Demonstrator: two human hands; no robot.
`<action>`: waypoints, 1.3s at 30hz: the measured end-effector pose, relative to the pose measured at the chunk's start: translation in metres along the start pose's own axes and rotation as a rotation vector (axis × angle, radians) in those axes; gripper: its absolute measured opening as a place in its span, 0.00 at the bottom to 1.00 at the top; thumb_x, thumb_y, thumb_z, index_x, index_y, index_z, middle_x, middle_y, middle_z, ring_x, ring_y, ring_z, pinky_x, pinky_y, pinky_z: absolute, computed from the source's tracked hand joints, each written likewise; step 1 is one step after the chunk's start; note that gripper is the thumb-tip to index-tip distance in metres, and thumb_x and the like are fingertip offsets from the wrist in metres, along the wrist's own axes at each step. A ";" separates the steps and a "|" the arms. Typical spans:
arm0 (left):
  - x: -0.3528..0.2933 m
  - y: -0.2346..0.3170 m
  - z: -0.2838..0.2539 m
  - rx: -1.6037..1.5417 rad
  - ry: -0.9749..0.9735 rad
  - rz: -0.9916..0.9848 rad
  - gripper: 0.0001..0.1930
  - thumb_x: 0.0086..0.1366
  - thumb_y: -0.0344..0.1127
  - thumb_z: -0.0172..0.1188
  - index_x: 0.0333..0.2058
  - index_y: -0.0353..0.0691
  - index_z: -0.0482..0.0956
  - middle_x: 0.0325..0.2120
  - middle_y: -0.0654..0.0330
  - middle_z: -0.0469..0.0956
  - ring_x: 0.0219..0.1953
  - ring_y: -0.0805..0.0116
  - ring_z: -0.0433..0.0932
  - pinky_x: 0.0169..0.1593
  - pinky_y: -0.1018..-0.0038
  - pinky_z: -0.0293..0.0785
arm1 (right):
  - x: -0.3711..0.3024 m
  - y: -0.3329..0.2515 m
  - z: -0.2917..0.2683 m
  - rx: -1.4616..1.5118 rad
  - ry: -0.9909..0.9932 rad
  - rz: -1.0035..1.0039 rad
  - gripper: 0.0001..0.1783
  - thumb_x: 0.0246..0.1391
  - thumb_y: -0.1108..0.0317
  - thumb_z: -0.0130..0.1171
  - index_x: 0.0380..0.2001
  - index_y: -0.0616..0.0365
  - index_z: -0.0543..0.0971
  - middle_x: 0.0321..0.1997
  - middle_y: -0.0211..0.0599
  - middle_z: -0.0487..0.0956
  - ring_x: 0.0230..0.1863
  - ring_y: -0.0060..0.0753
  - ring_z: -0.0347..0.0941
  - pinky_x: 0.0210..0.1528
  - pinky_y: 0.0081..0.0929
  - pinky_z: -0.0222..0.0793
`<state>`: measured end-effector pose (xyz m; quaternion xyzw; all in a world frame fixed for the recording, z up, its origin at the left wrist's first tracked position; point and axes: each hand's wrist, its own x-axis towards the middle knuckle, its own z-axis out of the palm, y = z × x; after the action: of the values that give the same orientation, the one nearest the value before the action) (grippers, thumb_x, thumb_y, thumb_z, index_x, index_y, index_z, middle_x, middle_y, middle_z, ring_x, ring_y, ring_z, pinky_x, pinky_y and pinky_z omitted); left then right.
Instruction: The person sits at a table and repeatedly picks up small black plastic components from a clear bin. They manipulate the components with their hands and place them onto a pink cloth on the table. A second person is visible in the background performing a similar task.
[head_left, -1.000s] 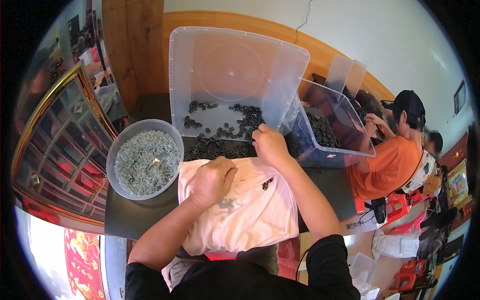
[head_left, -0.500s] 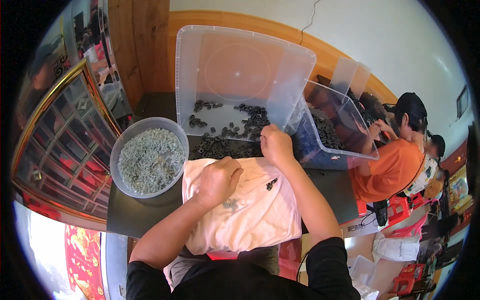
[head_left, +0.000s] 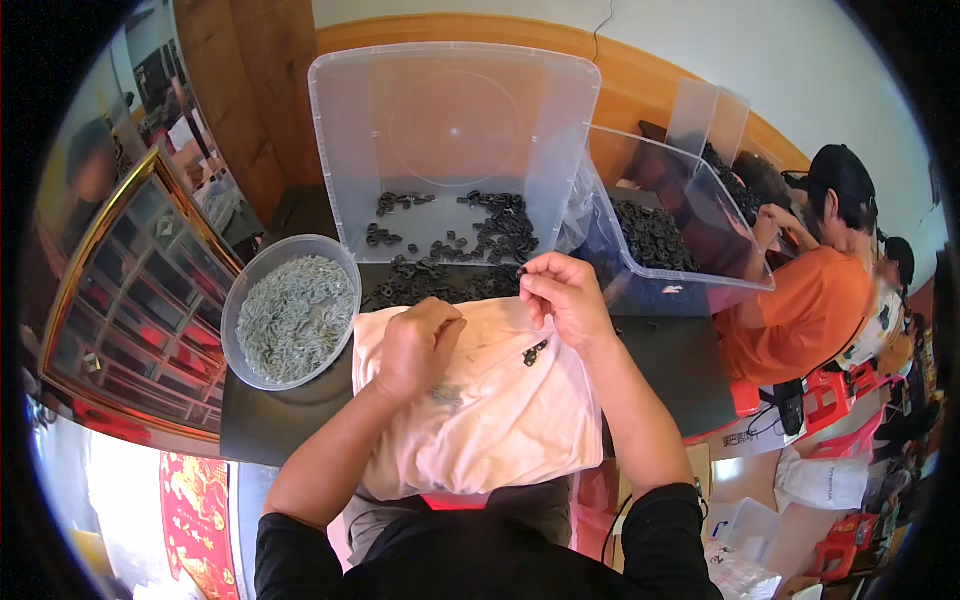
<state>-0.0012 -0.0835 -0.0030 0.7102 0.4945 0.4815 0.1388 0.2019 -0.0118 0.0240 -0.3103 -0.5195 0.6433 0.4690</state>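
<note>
A: What about the bare right hand [head_left: 562, 295]?

B: Near the middle of the frame, by the top edge of a wrinkly, peach-coloured cloth [head_left: 480, 440]. Pinching a small, shiny black piece [head_left: 521, 273] between thumb and finger, right at the tips.

A: And the bare left hand [head_left: 420, 340]?

B: Left of the middle, over the top part of the same cloth. Curled up, with the thumb close to the first finger. Cannot tell about anything tucked inside.

A: Anything on the cloth?

B: Yes, a little bunch of small dark bits [head_left: 535, 353], just below the right hand.

A: And at the top middle of the frame?

B: A big, see-through plastic tub [head_left: 455, 125], tipped on its side, open end toward the cloth. Lots of small black parts [head_left: 505, 235] inside, and more just in front, on the dark, flat table [head_left: 665, 375].

A: Over on the left?

B: A round, see-through plastic bowl [head_left: 290, 247] with a heap of thin, silver-grey bits [head_left: 290, 325]. At the far left, a gold-edged panel [head_left: 150, 300].

A: And on the right?

B: Another see-through plastic box [head_left: 700, 279], also with many black parts. Past that, a person in an orange shirt and black cap [head_left: 800, 310], hands close together.
</note>
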 end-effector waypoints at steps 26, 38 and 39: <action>-0.017 0.026 -0.021 0.141 -0.249 -0.003 0.02 0.47 0.24 0.58 0.23 0.36 0.76 0.21 0.57 0.72 0.22 0.63 0.73 0.27 0.72 0.68 | -0.007 0.019 0.018 0.108 -0.154 0.048 0.03 0.45 0.78 0.54 0.27 0.65 0.73 0.21 0.40 0.76 0.18 0.27 0.74 0.17 0.22 0.72; -0.009 0.006 0.013 0.189 -0.294 0.210 0.02 0.50 0.25 0.56 0.23 0.36 0.71 0.22 0.59 0.71 0.25 0.64 0.72 0.27 0.71 0.67 | -0.009 0.015 0.018 0.016 -0.170 -0.053 0.02 0.46 0.76 0.57 0.25 0.64 0.75 0.19 0.34 0.75 0.15 0.17 0.68 0.14 0.16 0.65; -0.007 0.004 0.010 0.074 -0.320 0.090 0.02 0.52 0.25 0.54 0.25 0.36 0.70 0.21 0.60 0.71 0.23 0.67 0.71 0.26 0.74 0.66 | -0.008 0.014 0.018 0.028 -0.171 -0.082 0.02 0.46 0.76 0.57 0.25 0.64 0.75 0.19 0.34 0.74 0.15 0.17 0.68 0.14 0.15 0.65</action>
<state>0.0093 -0.0885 -0.0088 0.8038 0.4512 0.3494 0.1680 0.1849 -0.0268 0.0148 -0.2261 -0.5609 0.6548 0.4533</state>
